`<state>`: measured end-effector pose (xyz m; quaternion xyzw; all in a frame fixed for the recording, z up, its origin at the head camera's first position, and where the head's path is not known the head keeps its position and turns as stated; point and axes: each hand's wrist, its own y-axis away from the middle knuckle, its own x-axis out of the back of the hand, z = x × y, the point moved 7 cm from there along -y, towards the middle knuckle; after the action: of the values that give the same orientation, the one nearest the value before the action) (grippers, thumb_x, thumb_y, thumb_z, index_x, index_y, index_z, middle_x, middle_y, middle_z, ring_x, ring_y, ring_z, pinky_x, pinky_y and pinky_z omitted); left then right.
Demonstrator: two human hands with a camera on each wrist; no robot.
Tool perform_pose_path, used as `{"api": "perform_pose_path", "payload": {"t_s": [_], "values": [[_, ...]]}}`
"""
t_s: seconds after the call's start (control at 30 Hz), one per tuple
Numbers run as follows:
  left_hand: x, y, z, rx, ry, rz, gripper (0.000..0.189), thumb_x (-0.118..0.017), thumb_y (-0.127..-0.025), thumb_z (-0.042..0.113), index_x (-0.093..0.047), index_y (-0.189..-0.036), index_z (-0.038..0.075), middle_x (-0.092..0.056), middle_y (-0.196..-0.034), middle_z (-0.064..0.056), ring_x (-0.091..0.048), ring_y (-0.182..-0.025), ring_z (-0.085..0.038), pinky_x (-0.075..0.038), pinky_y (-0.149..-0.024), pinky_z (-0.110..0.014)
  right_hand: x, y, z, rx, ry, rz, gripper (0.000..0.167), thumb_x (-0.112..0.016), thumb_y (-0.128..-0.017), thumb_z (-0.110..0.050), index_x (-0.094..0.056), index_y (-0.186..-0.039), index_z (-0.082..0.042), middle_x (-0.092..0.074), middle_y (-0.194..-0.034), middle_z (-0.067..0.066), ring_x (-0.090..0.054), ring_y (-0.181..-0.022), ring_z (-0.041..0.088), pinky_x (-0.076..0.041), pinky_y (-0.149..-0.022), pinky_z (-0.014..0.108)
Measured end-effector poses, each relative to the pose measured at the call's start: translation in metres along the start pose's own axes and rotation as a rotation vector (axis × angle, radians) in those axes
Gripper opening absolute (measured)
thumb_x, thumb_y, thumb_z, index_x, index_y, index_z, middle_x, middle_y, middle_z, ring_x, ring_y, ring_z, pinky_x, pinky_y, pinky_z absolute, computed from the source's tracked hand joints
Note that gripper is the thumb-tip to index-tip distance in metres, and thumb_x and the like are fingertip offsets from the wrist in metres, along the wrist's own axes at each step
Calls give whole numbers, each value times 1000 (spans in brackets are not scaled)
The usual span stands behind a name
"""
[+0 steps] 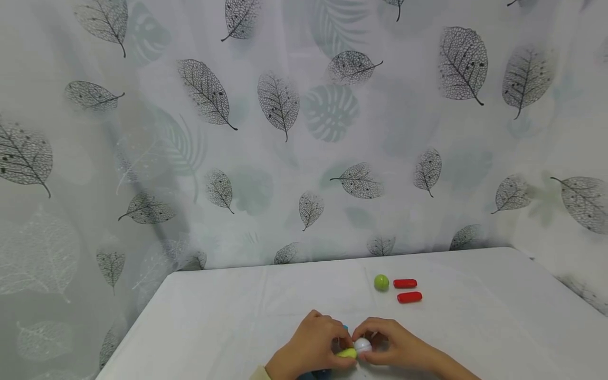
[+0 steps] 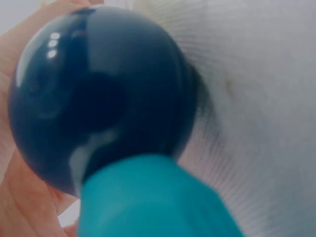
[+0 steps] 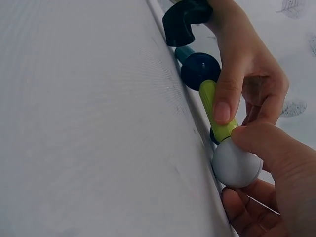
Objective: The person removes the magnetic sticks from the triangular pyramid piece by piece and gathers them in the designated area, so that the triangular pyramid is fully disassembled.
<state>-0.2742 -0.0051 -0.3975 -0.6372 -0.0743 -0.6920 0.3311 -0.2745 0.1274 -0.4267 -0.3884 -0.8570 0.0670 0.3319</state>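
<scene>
My left hand (image 1: 313, 342) pinches a yellow-green rod (image 3: 210, 98) between thumb and fingers. My right hand (image 1: 399, 345) grips a white ball (image 3: 237, 163), its thumb by the rod's end. Rod and ball meet end to end in the right wrist view. At the rod's other end sits a glossy dark blue ball (image 2: 103, 94), with a teal rod (image 2: 153, 202) against it. A second dark blue bit (image 3: 214, 137) peeks out behind the rod near the white ball, mostly hidden.
Beyond the hands on the white-covered table (image 1: 214, 311) lie a green ball (image 1: 381, 282) and two red rods, one farther back (image 1: 405, 283) and one nearer (image 1: 409, 297). A leaf-patterned curtain (image 1: 304, 158) hangs behind. A dark curved piece (image 3: 180, 27) shows by the left wrist.
</scene>
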Motion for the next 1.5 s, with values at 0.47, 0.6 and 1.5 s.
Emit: {"api": "perform_pose_path", "payload": {"t_s": [0.47,0.6,1.5], "values": [[-4,4,-7,42,-8,-78,16,-78,-77,50,-75,-80,35,-57,-70,29,-39,-66,14,-29,-74,-21,8,0,13,-75,-89,23,24,-66,-93,-11,-63,-115,-2,-66,-108,9,-57,-93,7,-52,-78,22],[-3,5,-5,15,-3,-68,17,-78,-77,50,-75,-80,34,-59,-70,28,-42,-65,15,-29,-74,-20,19,2,16,-57,4,127,25,-69,-91,-13,-64,-114,-4,-66,-106,8,-57,-91,8,-53,-77,23],[-2,2,-2,8,3,-80,17,-77,-78,49,-74,-81,32,-61,-75,28,-47,-70,15,-31,-77,-22,74,19,30,-161,415,662,31,-82,-73,-2,-69,-101,-6,-57,-78,-6,-48,-62,-1,-44,-55,20]]}}
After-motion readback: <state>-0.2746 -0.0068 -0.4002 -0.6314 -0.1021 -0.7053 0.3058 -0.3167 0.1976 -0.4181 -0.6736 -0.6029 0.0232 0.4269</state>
